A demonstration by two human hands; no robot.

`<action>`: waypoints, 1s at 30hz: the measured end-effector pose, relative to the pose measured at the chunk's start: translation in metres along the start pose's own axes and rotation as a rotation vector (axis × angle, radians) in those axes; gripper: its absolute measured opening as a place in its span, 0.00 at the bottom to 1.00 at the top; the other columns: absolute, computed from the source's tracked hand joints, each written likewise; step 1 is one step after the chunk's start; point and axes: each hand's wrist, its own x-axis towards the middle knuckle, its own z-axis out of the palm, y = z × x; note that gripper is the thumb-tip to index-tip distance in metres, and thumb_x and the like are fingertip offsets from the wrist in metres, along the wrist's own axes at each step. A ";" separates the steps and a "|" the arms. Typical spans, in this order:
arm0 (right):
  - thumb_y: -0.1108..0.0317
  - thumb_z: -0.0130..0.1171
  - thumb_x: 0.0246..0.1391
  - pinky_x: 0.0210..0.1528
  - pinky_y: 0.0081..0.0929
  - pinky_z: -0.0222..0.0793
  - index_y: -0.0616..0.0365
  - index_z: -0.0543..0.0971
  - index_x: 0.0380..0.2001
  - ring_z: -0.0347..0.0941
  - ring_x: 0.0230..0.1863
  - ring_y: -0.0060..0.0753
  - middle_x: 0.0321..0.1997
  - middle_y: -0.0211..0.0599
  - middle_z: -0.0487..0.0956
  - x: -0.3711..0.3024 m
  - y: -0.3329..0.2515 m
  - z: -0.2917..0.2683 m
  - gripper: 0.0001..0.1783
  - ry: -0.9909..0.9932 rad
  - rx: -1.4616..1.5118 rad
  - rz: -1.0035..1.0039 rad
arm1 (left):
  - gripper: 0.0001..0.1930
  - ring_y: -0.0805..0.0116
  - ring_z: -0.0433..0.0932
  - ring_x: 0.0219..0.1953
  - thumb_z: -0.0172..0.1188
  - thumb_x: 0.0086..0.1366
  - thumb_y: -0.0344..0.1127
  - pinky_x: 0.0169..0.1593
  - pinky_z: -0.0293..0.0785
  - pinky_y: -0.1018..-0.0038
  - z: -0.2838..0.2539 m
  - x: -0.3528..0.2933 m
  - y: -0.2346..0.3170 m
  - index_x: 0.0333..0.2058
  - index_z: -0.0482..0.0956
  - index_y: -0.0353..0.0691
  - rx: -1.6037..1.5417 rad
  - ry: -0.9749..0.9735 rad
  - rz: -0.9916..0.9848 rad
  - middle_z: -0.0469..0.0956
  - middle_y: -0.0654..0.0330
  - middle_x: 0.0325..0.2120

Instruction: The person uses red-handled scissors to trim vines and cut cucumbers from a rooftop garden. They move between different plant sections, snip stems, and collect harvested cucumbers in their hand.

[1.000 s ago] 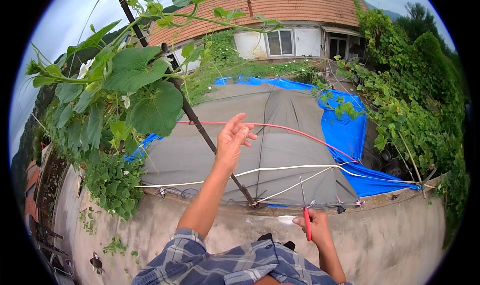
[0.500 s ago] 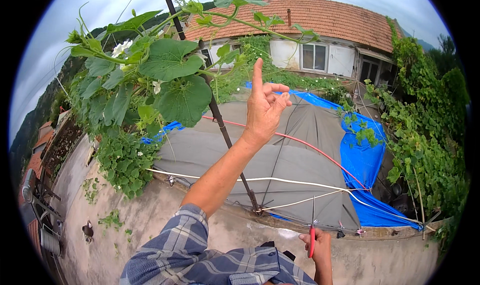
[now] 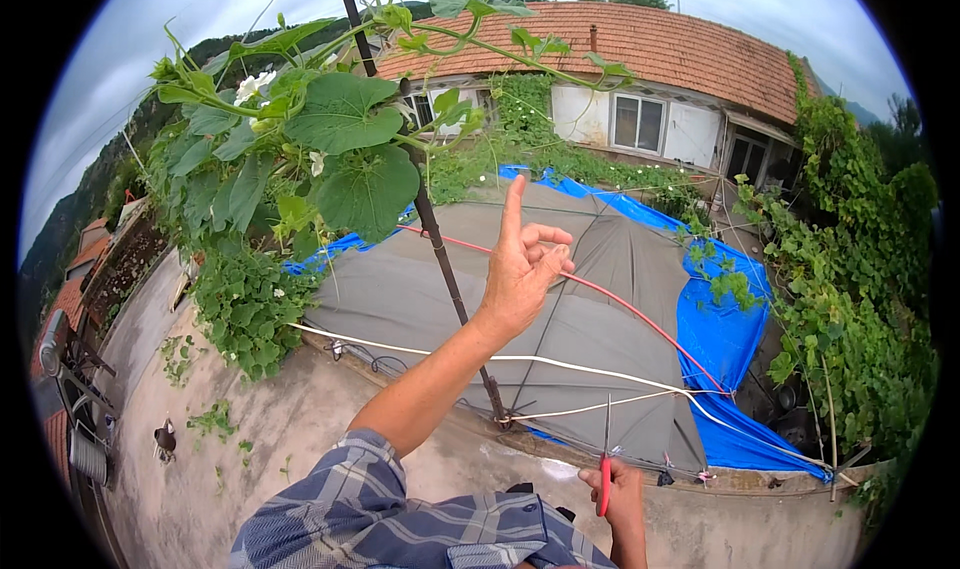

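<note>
1. Left hand (image 3: 522, 269) raised high at the middle of the view, index finger pointing straight up, the other fingers loosely curled toward the palm; grasping nothing, touching nothing.
2. Left forearm bare, rising from a rolled blue-and-grey plaid shirt sleeve (image 3: 400, 514) at the lower edge.
3. Just beside the raised hand, to its left: a thin dark slanted pole (image 3: 440, 259), running from the top of the view down to the edge of a low concrete wall.
4. Clinging around the upper part of that pole: a green climbing vine with broad round leaves (image 3: 345, 154) and small white flowers, up and left of the pointing finger, apart from it.
5. Right hand (image 3: 618, 489) low at the bottom right, clenched around the red handle of a slim pair of long-bladed garden snips (image 3: 605, 464), blades pointing up.
6. Snip tips close to a white cord (image 3: 560, 364) stretched across the view; contact not clear.
7. Behind the hands: a large grey tarpaulin cover (image 3: 590, 319) with a red hose (image 3: 640, 314) crossing it, and a bright blue plastic sheet (image 3: 720, 339) along its right side.
8. Farther back: a low house with an orange tiled roof (image 3: 680, 54); thick green foliage (image 3: 860, 269) on the right.
9. Below: a pale concrete terrace floor (image 3: 260, 419) scattered with a few fallen green leaves.
</note>
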 end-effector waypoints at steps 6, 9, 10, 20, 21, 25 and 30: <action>0.62 0.77 0.46 0.22 0.23 0.63 0.64 0.79 0.23 0.68 0.18 0.18 0.15 0.29 0.74 0.010 0.030 -0.008 0.18 -0.069 -0.034 0.025 | 0.49 0.68 0.84 0.35 0.63 0.70 0.37 0.34 0.76 0.78 -0.010 -0.114 -0.065 0.76 0.34 0.45 0.070 0.046 -0.392 0.82 0.53 0.41; 0.60 0.78 0.45 0.24 0.25 0.65 0.67 0.80 0.23 0.69 0.20 0.20 0.15 0.33 0.75 0.011 0.041 -0.010 0.20 -0.088 -0.105 0.033 | 0.49 0.68 0.85 0.34 0.61 0.69 0.33 0.33 0.76 0.78 -0.016 -0.182 -0.092 0.76 0.34 0.45 0.058 0.073 -0.608 0.82 0.53 0.41; 0.60 0.78 0.45 0.24 0.26 0.65 0.67 0.80 0.23 0.68 0.20 0.20 0.15 0.33 0.75 0.011 0.046 -0.008 0.20 -0.095 -0.124 0.028 | 0.48 0.67 0.85 0.34 0.61 0.69 0.32 0.33 0.77 0.77 -0.019 -0.203 -0.095 0.76 0.34 0.44 0.058 0.081 -0.682 0.82 0.53 0.41; 0.54 0.77 0.46 0.24 0.30 0.61 0.66 0.80 0.22 0.60 0.18 0.26 0.13 0.35 0.69 -0.002 0.050 0.033 0.23 -0.085 -0.197 -0.012 | 0.47 0.67 0.85 0.34 0.59 0.68 0.28 0.32 0.77 0.76 -0.060 -0.294 -0.086 0.76 0.36 0.45 0.101 0.012 -0.885 0.83 0.52 0.41; 0.53 0.77 0.46 0.24 0.31 0.61 0.66 0.80 0.23 0.60 0.18 0.27 0.13 0.35 0.69 -0.006 0.049 0.039 0.24 -0.090 -0.218 -0.009 | 0.47 0.67 0.85 0.34 0.59 0.68 0.28 0.32 0.77 0.76 -0.065 -0.297 -0.083 0.76 0.36 0.45 0.094 0.018 -0.894 0.83 0.52 0.41; 0.49 0.76 0.46 0.25 0.33 0.61 0.65 0.81 0.24 0.60 0.20 0.29 0.14 0.37 0.68 -0.023 0.034 0.072 0.27 -0.129 -0.264 0.000 | 0.46 0.66 0.85 0.34 0.60 0.68 0.28 0.32 0.77 0.76 -0.101 -0.316 -0.072 0.76 0.38 0.45 0.067 0.064 -0.871 0.83 0.52 0.41; 0.46 0.76 0.47 0.27 0.34 0.62 0.66 0.79 0.24 0.61 0.20 0.32 0.15 0.39 0.68 -0.042 0.024 0.119 0.29 -0.179 -0.340 -0.096 | 0.46 0.65 0.85 0.32 0.60 0.67 0.28 0.30 0.77 0.75 -0.155 -0.354 -0.054 0.75 0.40 0.41 0.057 0.164 -0.837 0.83 0.51 0.39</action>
